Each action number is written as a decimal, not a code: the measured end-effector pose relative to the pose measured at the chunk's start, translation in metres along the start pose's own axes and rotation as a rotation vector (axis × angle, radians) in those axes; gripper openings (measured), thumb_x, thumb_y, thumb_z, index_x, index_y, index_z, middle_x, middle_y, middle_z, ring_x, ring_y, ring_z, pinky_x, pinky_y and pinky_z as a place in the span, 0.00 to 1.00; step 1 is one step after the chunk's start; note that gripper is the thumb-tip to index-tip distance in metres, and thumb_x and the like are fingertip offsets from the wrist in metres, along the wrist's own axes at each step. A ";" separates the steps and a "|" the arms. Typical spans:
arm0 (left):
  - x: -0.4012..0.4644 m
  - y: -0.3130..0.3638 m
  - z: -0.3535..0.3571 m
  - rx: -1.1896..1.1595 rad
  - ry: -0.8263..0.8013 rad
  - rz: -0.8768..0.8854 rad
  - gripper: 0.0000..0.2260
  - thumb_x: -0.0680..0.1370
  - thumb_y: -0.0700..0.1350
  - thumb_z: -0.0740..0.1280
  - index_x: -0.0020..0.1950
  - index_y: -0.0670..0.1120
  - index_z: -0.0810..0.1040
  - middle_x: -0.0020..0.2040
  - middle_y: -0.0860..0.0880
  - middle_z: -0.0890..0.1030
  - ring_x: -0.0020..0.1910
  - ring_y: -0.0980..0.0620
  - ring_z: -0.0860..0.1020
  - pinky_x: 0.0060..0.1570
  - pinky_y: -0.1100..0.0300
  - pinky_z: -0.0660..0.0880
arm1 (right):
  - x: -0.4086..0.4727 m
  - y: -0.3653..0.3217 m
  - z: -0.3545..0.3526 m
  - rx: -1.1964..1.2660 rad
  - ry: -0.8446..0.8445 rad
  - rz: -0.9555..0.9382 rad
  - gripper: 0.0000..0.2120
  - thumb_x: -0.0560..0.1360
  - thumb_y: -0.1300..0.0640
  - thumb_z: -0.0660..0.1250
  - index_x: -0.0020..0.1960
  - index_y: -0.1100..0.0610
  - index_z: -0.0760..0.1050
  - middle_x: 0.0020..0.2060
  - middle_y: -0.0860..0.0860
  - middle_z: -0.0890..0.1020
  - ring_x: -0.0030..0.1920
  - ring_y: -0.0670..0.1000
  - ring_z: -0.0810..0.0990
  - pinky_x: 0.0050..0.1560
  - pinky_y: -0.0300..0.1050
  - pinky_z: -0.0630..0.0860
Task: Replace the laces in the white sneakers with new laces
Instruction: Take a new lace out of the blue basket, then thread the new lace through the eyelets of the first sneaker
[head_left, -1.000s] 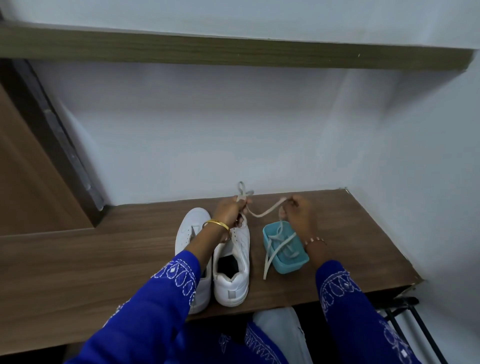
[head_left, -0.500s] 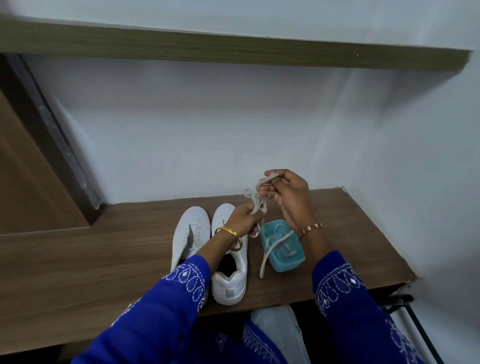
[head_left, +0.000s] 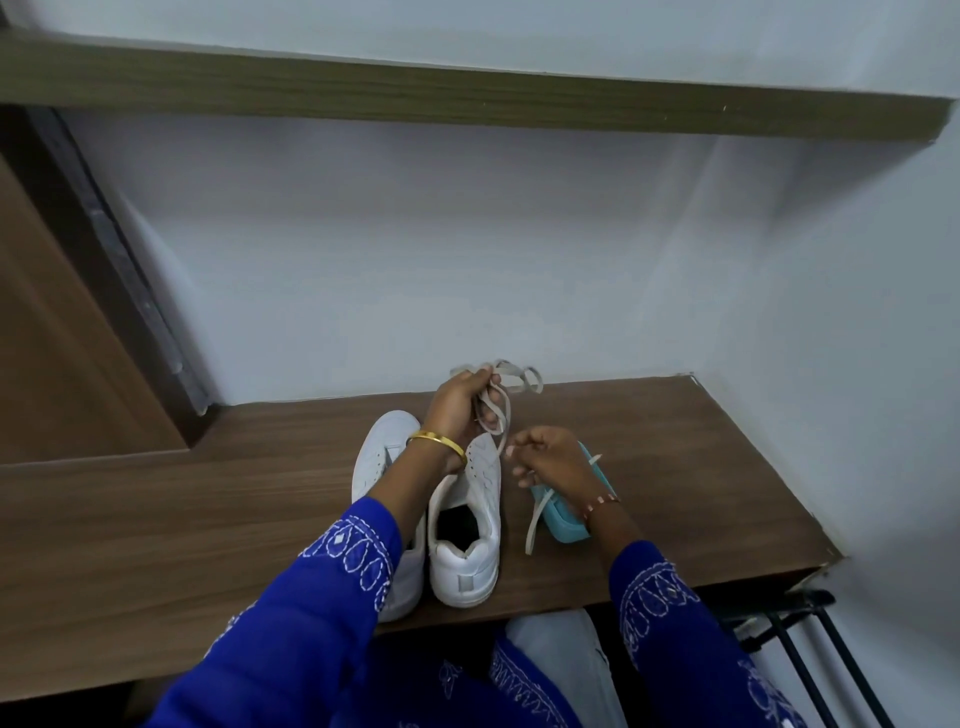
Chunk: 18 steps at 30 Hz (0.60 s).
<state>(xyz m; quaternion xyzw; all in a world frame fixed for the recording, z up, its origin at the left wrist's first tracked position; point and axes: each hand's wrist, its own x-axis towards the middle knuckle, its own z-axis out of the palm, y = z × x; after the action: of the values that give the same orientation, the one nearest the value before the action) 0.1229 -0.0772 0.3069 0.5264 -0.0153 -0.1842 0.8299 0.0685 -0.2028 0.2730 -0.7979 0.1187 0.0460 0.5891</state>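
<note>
Dropped beside the teal tray (head_left: 566, 525) since a moment ago, right hand (head_left: 556, 462) pinching the lace (head_left: 498, 415) bunched in the left hand's (head_left: 457, 405) curled fingers beyond the sneakers (head_left: 467, 519); likely tangling if tugged against that wad.

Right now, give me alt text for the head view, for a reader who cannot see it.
A person's left hand grips a bunched off-white lace above two white sneakers on a wooden shelf, while the right hand pinches the lace's trailing strand over a small teal box. Another lace hangs out of the box.
</note>
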 end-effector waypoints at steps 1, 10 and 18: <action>0.000 0.001 -0.003 -0.005 0.005 0.000 0.15 0.81 0.43 0.55 0.37 0.43 0.72 0.22 0.52 0.74 0.18 0.56 0.68 0.23 0.65 0.64 | 0.001 -0.001 0.002 0.001 0.020 -0.006 0.07 0.75 0.66 0.63 0.40 0.59 0.75 0.34 0.51 0.78 0.31 0.47 0.74 0.29 0.36 0.75; -0.011 0.004 -0.025 0.056 -0.010 -0.071 0.16 0.81 0.45 0.55 0.34 0.45 0.69 0.21 0.53 0.71 0.17 0.55 0.67 0.20 0.67 0.65 | 0.005 -0.020 0.016 0.119 -0.024 -0.030 0.11 0.75 0.66 0.63 0.57 0.62 0.75 0.43 0.55 0.80 0.33 0.49 0.77 0.30 0.38 0.77; -0.027 0.016 -0.055 -0.025 -0.013 -0.047 0.25 0.79 0.41 0.51 0.26 0.46 0.77 0.22 0.52 0.75 0.21 0.55 0.73 0.23 0.69 0.68 | -0.003 -0.031 0.054 0.112 -0.160 -0.045 0.11 0.74 0.69 0.62 0.53 0.57 0.74 0.37 0.52 0.79 0.33 0.47 0.76 0.30 0.35 0.75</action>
<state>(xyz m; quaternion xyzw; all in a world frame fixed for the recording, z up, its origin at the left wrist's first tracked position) 0.1148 -0.0151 0.3014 0.5150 -0.0057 -0.2073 0.8317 0.0767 -0.1424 0.2862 -0.7599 0.0559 0.0897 0.6414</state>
